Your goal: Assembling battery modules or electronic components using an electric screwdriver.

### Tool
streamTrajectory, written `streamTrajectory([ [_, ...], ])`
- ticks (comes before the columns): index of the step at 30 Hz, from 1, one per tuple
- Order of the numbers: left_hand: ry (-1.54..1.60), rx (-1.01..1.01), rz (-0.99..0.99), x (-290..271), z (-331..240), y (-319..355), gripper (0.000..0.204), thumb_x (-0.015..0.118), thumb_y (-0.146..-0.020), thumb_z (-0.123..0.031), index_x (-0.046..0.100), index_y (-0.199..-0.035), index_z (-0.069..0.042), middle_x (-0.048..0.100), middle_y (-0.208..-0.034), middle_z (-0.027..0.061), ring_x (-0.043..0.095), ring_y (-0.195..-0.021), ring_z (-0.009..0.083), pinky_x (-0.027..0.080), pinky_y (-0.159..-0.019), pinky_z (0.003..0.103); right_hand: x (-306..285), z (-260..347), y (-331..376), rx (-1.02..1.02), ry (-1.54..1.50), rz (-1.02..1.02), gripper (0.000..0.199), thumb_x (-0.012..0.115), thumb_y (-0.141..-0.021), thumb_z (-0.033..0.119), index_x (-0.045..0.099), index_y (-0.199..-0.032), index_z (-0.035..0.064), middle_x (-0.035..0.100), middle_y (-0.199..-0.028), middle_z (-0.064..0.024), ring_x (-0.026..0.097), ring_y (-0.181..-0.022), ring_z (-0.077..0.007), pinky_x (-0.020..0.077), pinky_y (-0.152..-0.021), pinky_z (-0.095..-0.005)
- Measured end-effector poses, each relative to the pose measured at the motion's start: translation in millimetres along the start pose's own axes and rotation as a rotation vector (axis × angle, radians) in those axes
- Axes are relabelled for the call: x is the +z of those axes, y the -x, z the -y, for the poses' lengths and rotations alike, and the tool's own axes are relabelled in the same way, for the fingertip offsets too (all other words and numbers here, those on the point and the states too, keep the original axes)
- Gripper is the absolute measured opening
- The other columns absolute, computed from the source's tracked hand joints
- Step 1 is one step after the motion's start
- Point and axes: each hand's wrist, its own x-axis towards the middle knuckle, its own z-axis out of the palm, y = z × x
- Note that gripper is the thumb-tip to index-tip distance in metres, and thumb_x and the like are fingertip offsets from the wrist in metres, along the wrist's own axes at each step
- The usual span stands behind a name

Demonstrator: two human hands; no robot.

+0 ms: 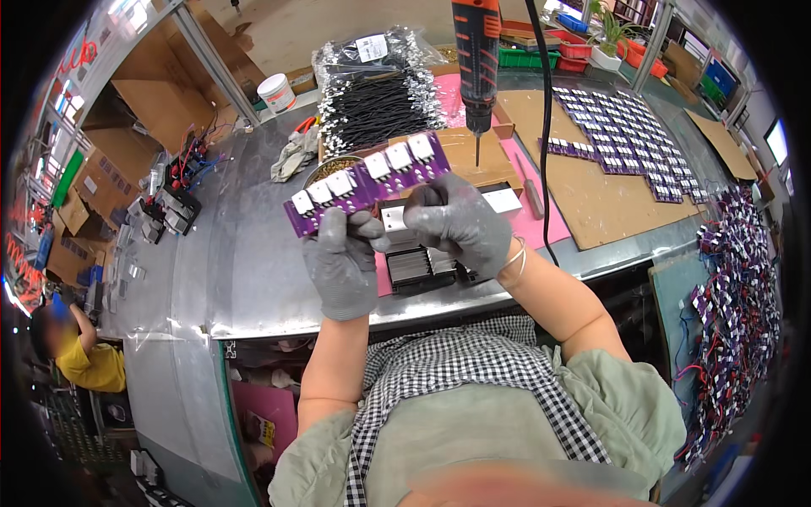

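I held a long purple circuit board strip (369,180) up in front of me, above the near edge of a bare metal workbench (245,262). My left hand (342,264), in a grey glove, was closed around the strip's lower left part, fingers wrapped over its front. My right hand (460,224), gloved the same, pinched the strip near its middle, thumb and fingers pressed together on it. The strip carried a row of white square parts and tilted upward to the right. Below my hands sat a stack of black finned metal pieces (418,269) on a pink mat (541,221). An orange and black power screwdriver (476,59) hung bit-down just beyond the strip, its black cable (543,127) trailing across the bench. Behind it lay a bag of black wire bundles (376,93) and a white tub (276,92). To my right, many more purple boards (621,135) were laid in rows on a cardboard sheet (591,198), and a heap of wired purple boards (735,287) filled a bin beside the bench. Cardboard boxes (160,93) stood to my left, and another person in a yellow shirt (93,363) sat low on that side.
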Motion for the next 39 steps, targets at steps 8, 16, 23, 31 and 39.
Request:
streamTrajectory([
  [8, -0.252, -0.141, 0.137, -8, 12, -15, 0.022, 0.066, -0.103, -0.021, 0.068, -0.106, 0.001, 0.073, -0.096, 0.0125, 0.069, -0.073, 0.0166, 0.058, -0.062, 0.029, 13, 0, -16, 0.163, -0.334, -0.086, 0.015, 0.071, -0.098, 0.014, 0.07, -0.101, -0.0006, 0.076, -0.085, -0.0106, 0.073, -0.067, -0.0149, 0.0591, -0.057, -0.024],
  [16, -1.351, 0.428, 0.266, 2, 8, -57, 0.021, 0.073, -0.097, -0.018, 0.068, -0.111, -0.003, 0.074, -0.093, 0.0114, 0.073, -0.076, 0.0214, 0.055, -0.066, 0.036, -95, -27, -45, -0.601, 0.908, -0.377, 0.03, 0.073, -0.096, 0.034, 0.067, -0.109, 0.0081, 0.069, -0.083, -0.0151, 0.071, -0.075, -0.0322, 0.0553, -0.067, -0.0388],
  [23, -2.327, 0.3, 0.928, 44, -17, -50, 0.035, 0.078, -0.084, -0.041, 0.067, -0.09, -0.008, 0.07, -0.082, 0.0109, 0.071, -0.073, 0.0288, 0.052, -0.06, 0.041, -133, 23, -7, -0.191, 1.591, 0.062, 0.03, 0.081, -0.08, 0.033, 0.063, -0.094, 0.0131, 0.067, -0.078, -0.0076, 0.068, -0.079, -0.032, 0.0511, -0.074, -0.045],
  [31, -2.202, 0.113, 0.459, -27, -40, -145, 0.035, 0.074, -0.089, -0.039, 0.071, -0.106, -0.009, 0.073, -0.097, 0.0159, 0.071, -0.092, 0.035, 0.054, -0.079, 0.046, -134, 36, -28, -0.167, 0.885, -0.101, 0.061, 0.086, -0.077, 0.047, 0.066, -0.119, 0.0081, 0.07, -0.101, -0.0115, 0.069, -0.088, -0.0231, 0.0573, -0.075, -0.0358],
  [39, -2.087, -0.115, 0.531, -99, -21, -134, 0.015, 0.07, -0.084, -0.017, 0.072, -0.098, -0.01, 0.073, -0.096, 0.0143, 0.069, -0.095, 0.0348, 0.053, -0.081, 0.046, -151, 82, -120, 0.066, 0.567, -0.375, 0.087, 0.086, -0.085, 0.041, 0.041, -0.151, 0.0077, 0.063, -0.13, -0.0214, 0.067, -0.115, -0.026, 0.0536, -0.098, -0.0395],
])
